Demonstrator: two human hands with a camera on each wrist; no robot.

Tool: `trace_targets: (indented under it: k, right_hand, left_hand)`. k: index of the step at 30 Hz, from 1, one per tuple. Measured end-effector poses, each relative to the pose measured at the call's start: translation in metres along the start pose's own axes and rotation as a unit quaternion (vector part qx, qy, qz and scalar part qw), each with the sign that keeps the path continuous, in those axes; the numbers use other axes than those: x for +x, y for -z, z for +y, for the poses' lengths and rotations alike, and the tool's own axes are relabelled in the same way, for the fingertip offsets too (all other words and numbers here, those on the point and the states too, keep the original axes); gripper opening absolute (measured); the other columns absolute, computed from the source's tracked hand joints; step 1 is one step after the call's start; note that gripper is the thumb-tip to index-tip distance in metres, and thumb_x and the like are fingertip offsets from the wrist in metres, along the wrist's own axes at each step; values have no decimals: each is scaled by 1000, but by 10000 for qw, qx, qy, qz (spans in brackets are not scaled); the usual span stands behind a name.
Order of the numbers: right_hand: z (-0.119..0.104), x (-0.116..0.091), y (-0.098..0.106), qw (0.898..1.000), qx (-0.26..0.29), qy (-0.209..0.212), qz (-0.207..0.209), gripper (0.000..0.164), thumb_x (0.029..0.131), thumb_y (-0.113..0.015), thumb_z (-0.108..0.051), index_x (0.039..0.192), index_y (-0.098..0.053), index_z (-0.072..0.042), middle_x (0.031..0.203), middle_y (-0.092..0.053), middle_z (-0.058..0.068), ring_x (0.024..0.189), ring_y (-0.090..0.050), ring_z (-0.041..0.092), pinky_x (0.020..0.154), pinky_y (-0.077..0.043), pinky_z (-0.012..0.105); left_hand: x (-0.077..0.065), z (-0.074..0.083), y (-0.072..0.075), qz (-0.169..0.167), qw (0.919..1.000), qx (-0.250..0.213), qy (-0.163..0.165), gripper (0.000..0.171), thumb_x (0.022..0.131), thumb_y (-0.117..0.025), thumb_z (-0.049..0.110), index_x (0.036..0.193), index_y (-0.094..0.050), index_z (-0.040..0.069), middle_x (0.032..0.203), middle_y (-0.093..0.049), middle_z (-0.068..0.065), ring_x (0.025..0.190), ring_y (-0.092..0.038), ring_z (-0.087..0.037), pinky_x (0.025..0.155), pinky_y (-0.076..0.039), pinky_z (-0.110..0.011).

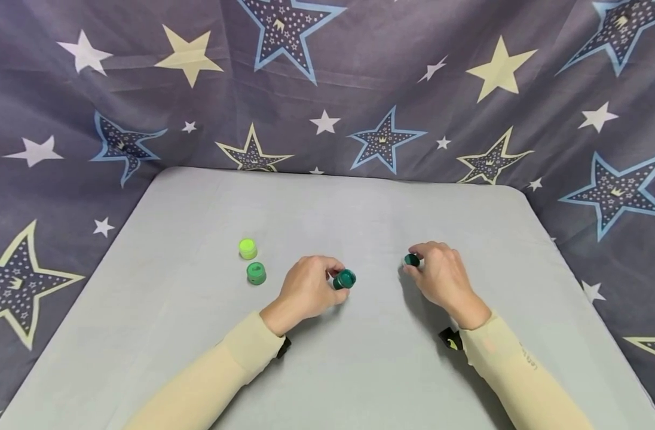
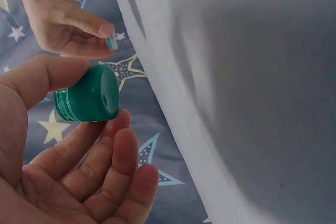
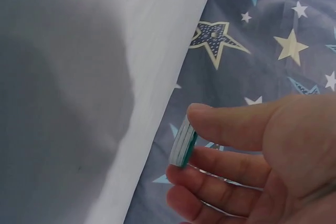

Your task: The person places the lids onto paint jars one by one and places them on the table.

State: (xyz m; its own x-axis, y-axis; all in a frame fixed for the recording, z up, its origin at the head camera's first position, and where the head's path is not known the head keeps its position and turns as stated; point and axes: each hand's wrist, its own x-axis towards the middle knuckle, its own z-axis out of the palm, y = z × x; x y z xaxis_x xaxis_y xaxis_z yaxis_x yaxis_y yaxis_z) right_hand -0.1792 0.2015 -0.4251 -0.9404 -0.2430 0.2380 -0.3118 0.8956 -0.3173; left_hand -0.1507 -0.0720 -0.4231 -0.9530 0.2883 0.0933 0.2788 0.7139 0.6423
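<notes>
My left hand (image 1: 308, 288) pinches a small dark-green paint jar (image 1: 345, 279) between thumb and fingers, its uncovered mouth tilted up toward the head camera. The left wrist view shows the green jar (image 2: 86, 95) from its base end, with threads near the rim. To the right, my right hand (image 1: 441, 276) pinches a small round lid (image 1: 412, 260) by its edge. The right wrist view shows the lid (image 3: 182, 142) edge-on, pale ridged on the side and green inside. Jar and lid are held apart, both above the table.
A yellow-green paint jar (image 1: 248, 249) and a mid-green paint jar (image 1: 256, 273) stand left of my left hand on the grey-white table (image 1: 338, 364). A dark curtain (image 1: 360, 89) with stars rises behind the table's far edge and along its sides.
</notes>
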Motion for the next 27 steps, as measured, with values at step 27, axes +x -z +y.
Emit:
trace_targets:
  k: [27]
  right_hand:
    - [-41, -16, 6, 9966, 635, 529, 49, 33, 84, -87, -16, 113, -75, -4, 107, -75, 9, 99, -65, 30, 87, -48, 51]
  left_hand:
    - [-6, 2, -8, 139, 9997, 67, -198, 26, 77, -89, 20, 100, -78, 16, 87, -66, 6, 74, -56, -10, 66, -48, -30]
